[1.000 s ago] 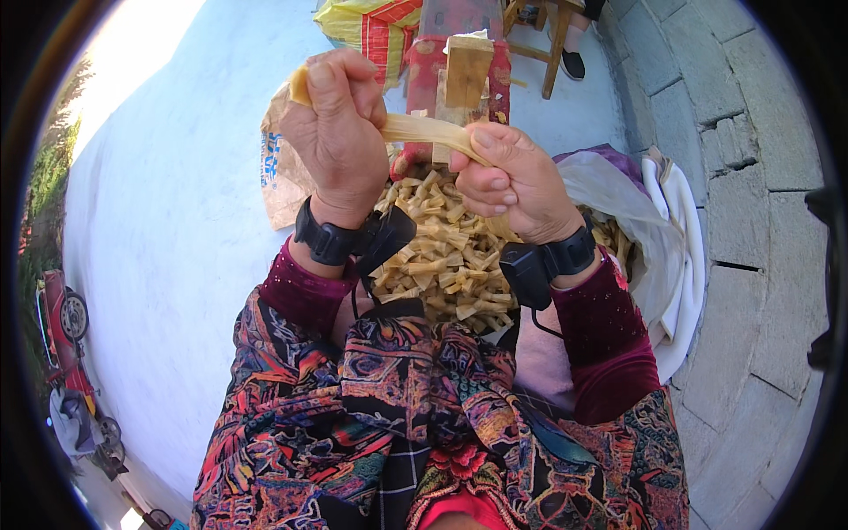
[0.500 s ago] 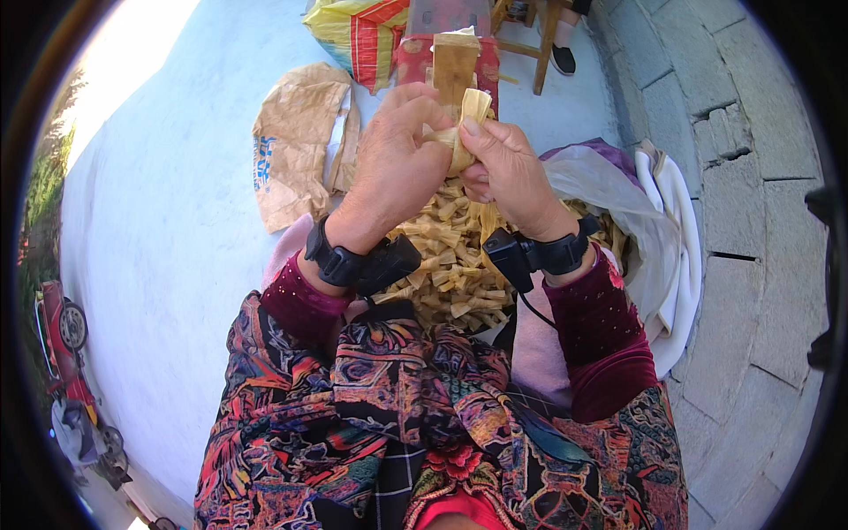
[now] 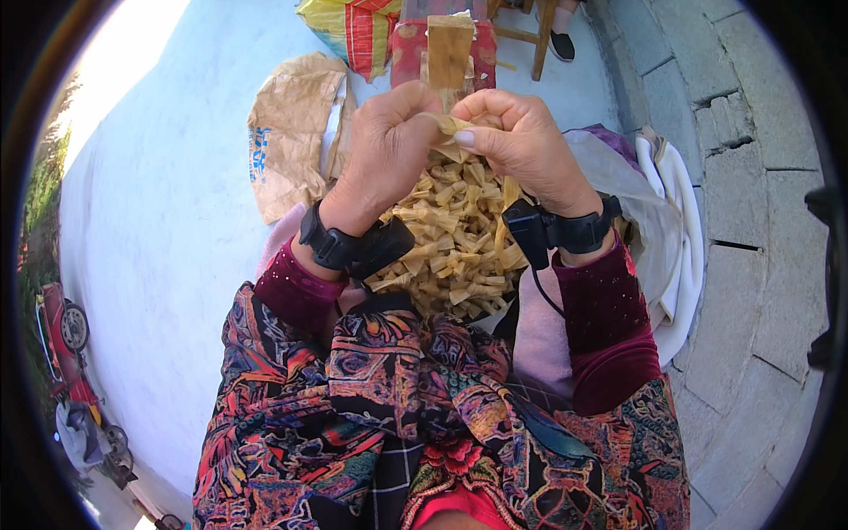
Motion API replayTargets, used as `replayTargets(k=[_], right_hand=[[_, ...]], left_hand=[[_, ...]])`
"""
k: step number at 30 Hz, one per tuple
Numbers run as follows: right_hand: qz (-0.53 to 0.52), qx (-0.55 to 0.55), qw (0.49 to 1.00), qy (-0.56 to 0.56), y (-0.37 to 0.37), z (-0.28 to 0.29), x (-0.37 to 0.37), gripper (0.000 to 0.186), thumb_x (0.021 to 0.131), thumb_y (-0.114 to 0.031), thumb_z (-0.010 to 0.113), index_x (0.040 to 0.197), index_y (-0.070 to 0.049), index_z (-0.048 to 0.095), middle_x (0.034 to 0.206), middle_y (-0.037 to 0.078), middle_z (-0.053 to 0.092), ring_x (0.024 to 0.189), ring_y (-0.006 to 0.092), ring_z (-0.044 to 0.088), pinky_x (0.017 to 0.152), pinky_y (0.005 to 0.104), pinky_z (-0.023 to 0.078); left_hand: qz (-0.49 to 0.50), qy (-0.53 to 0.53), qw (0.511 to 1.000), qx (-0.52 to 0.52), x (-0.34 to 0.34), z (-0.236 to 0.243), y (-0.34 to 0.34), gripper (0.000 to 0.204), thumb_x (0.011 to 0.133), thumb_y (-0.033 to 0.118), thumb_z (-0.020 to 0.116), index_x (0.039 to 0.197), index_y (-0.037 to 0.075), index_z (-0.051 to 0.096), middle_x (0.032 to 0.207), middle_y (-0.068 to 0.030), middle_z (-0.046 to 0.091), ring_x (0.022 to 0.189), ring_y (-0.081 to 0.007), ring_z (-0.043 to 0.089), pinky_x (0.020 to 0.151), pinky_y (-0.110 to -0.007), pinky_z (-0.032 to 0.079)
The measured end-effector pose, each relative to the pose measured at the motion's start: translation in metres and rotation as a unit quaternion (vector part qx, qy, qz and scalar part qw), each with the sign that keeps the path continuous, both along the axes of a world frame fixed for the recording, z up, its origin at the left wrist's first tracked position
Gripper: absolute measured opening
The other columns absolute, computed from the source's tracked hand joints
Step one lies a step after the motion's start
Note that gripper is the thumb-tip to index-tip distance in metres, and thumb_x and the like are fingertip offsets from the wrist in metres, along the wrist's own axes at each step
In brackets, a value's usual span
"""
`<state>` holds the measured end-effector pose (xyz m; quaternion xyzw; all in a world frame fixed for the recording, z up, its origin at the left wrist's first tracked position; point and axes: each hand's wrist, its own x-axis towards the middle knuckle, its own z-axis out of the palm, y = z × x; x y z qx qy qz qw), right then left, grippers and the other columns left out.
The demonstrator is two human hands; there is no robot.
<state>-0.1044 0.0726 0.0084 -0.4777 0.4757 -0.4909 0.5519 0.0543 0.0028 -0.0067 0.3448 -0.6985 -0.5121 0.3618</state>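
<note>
Between my hands is a pale yellow strip of dried husk (image 3: 452, 126), apparently corn husk, held over a heap of similar short folded husk pieces (image 3: 446, 252). My left hand (image 3: 386, 152) is closed on the strip's left side, its fingertips partly hidden behind the hand. My right hand (image 3: 528, 152) pinches the other side between thumb and forefinger. Just beyond my fingers an upright wooden block (image 3: 450, 51) rises from a red-covered bench (image 3: 408, 60).
A crumpled brown paper sack (image 3: 291, 132) lies at the left, with a yellow and red woven bag (image 3: 358, 31) behind it. White plastic sheeting (image 3: 658, 230) is bunched at the right, beside a stone-block surface (image 3: 733, 300). Another person's dark shoe (image 3: 562, 46) shows near a wooden stool (image 3: 541, 40).
The husk's upright end between my hands has been folded down. My right hand has turned and shifted slightly right, while my left hand has moved a little left. The view has tilted slightly.
</note>
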Motion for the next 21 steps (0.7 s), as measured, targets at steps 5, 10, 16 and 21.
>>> replayTargets(k=[5, 10, 16, 21], right_hand=[[0.112, 0.057, 0.947, -0.297, -0.005, -0.009, -0.012, 0.015, 0.081, -0.013, 0.064, 0.092, -0.002, 0.062, 0.061, -0.006, 0.047, 0.046, 0.0008, 0.036, 0.041, 0.0164, 0.029], [0.012, 0.025, 0.969, -0.244, 0.0, -0.013, -0.008, 0.014, 0.083, -0.012, 0.062, 0.093, -0.002, 0.061, 0.061, -0.006, 0.047, 0.046, 0.0008, 0.035, 0.041, 0.016, 0.029], [-0.015, 0.002, 0.995, -0.098, -0.002, -0.006, 0.002, 0.017, 0.083, -0.017, 0.063, 0.092, -0.002, 0.06, 0.062, -0.006, 0.049, 0.047, 0.0004, 0.036, 0.042, 0.0166, 0.028], [-0.03, -0.023, 0.996, -0.078, 0.004, 0.003, -0.019, 0.022, 0.081, -0.023, 0.066, 0.084, -0.002, 0.062, 0.06, -0.005, 0.048, 0.047, 0.001, 0.035, 0.042, 0.0166, 0.027]], left_hand=[[0.048, -0.103, 0.985, -0.132, 0.0, 0.001, -0.004, 0.011, 0.07, 0.011, 0.058, 0.072, 0.0, 0.056, 0.057, -0.0097, 0.053, 0.05, -0.0166, 0.048, 0.05, -0.029, 0.042], [-0.033, -0.027, 0.991, -0.13, 0.002, 0.006, -0.003, 0.023, 0.07, 0.018, 0.066, 0.07, -0.001, 0.055, 0.054, -0.0119, 0.051, 0.047, -0.0191, 0.05, 0.048, -0.03, 0.041], [-0.193, -0.121, 0.971, -0.065, 0.013, 0.015, -0.011, 0.038, 0.084, 0.032, 0.063, 0.065, 0.001, 0.052, 0.051, 0.0011, 0.043, 0.046, -0.0076, 0.04, 0.044, -0.022, 0.033], [-0.309, 0.162, 0.9, 0.263, 0.027, 0.017, -0.019, 0.04, 0.09, 0.031, 0.054, 0.061, 0.004, 0.054, 0.048, 0.002, 0.044, 0.041, -0.0077, 0.04, 0.04, -0.021, 0.032]])
